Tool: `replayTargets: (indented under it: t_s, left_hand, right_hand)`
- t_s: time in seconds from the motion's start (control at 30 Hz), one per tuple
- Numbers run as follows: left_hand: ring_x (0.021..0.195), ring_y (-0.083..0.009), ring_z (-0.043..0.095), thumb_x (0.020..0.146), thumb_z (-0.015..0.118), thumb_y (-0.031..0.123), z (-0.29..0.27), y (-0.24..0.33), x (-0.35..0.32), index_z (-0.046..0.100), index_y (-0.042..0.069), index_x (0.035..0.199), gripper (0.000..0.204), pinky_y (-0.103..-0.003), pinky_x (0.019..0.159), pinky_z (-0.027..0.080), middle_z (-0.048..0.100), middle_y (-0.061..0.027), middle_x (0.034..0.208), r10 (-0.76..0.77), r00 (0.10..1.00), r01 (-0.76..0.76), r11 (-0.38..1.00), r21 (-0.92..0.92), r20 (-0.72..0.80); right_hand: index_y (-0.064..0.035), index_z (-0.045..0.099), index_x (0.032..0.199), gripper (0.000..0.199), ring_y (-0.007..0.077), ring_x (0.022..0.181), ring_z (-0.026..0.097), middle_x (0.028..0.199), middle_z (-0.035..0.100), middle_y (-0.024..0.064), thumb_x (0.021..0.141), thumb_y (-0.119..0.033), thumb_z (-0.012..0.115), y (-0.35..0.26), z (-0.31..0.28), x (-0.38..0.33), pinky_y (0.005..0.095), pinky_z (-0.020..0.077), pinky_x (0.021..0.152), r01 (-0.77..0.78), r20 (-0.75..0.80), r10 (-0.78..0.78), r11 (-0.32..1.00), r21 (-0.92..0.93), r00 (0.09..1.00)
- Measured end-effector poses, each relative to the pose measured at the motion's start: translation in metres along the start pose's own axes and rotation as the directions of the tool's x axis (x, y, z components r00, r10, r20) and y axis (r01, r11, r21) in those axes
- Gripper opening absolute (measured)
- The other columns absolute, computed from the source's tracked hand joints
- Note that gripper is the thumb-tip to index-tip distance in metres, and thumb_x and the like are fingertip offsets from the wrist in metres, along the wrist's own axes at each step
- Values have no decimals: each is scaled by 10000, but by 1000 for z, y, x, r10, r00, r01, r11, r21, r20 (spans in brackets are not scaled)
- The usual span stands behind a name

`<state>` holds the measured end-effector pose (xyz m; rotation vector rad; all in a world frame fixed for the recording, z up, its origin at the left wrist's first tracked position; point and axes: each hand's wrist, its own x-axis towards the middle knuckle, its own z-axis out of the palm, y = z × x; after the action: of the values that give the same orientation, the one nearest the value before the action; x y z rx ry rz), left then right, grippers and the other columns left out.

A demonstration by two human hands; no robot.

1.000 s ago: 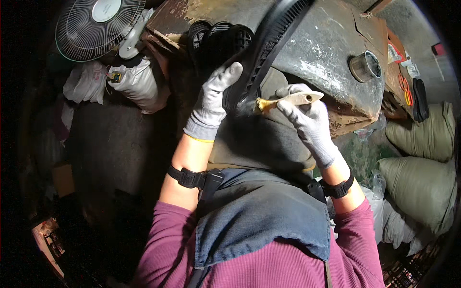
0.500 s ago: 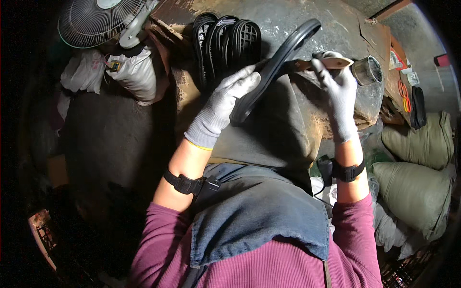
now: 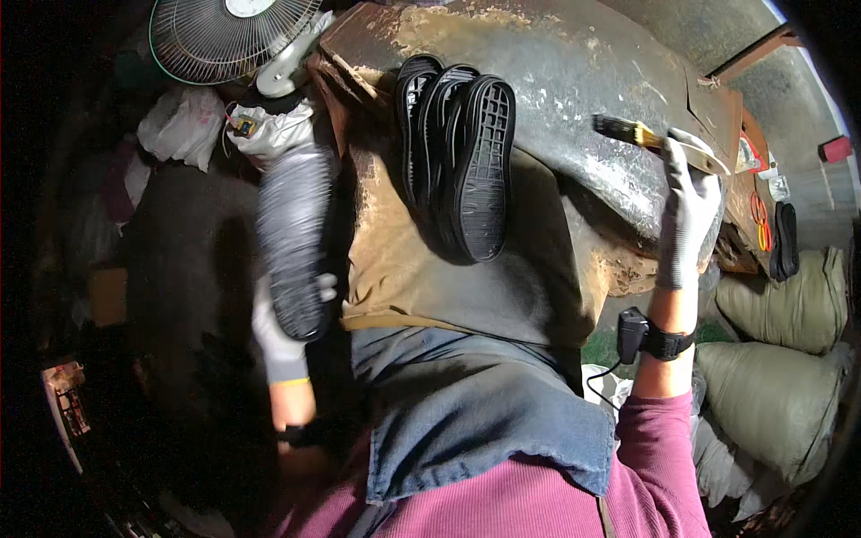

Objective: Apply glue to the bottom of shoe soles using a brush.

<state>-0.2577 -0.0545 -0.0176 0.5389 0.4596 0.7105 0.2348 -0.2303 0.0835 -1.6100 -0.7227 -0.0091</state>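
My left hand (image 3: 280,327), in a pale work glove, is off the left side of the bench, closed around the lower end of a black shoe sole (image 3: 294,233). Motion smears the sole, which is held upright with its long side running away from me. Over the bench at the right, my gloved right hand (image 3: 691,202) grips a paintbrush (image 3: 646,134) by its wooden handle, dark bristles pointing left. Between the hands, several black shoe soles (image 3: 484,179) with grid-patterned faces lean overlapping on the bench. The metal can seen earlier cannot be made out now.
The worn bench (image 3: 574,72) carries a draped brown cloth (image 3: 386,269) on its near side. A fan (image 3: 224,40) stands far left, above white bags (image 3: 184,125). Orange-handled scissors (image 3: 760,220), more black soles (image 3: 784,240) and stuffed green sacks (image 3: 762,386) are at right.
My left hand has swung left and down off the bench, taking the sole with it. My right hand has moved right with the brush, whose bristles now show. The view has shifted slightly.
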Motion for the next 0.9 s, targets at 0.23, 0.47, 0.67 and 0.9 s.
replayTargets:
  t_s: [0.23, 0.47, 0.67, 0.9]
  left_hand:
    - [1438, -426, 279, 1004, 296, 550, -158, 57, -113, 132, 8, 1550, 786, -594, 1162, 234, 181, -223, 1606, 438, 146, -988, 114, -107, -887]
    - [1329, -273, 467, 992, 493, 134, 18, -37, 118, 499, 2, 1360, 391, -418, 1154, 321, 537, -156, 1390, 529, 843, -415, 755, 507, -97]
    - [1336, -339, 427, 792, 563, 113, 203, -112, 205, 708, 90, 1026, 276, -526, 1146, 252, 578, -135, 1321, -98, 636, -577, -719, 387, 766]
    - [1352, -305, 444, 811, 554, 159, 209, -125, 262, 705, 102, 805, 161, -564, 1198, 165, 658, -100, 1231, -470, 572, -634, -773, -1, 673]
  right_hand:
    - [31, 631, 1116, 273, 176, 1027, 588, 1114, 648, 103, 963, -195, 628, 33, -88, 34, 322, 456, 959, 166, -158, -193, 972, -166, 968]
    - [-49, 666, 1114, 257, 158, 826, 614, 943, 683, 88, 897, -183, 694, 49, -124, 55, 329, 495, 796, 120, -216, -251, 867, -484, 944]
    - [-110, 707, 982, 245, 271, 718, 642, 753, 677, 83, 757, -198, 749, 104, -153, 82, 379, 479, 710, 263, 71, -330, 585, -768, 941]
    - [-187, 701, 954, 190, 237, 1053, 616, 997, 701, 25, 818, -319, 710, 156, -156, 84, 519, 233, 1110, 105, 27, -167, 481, -870, 986]
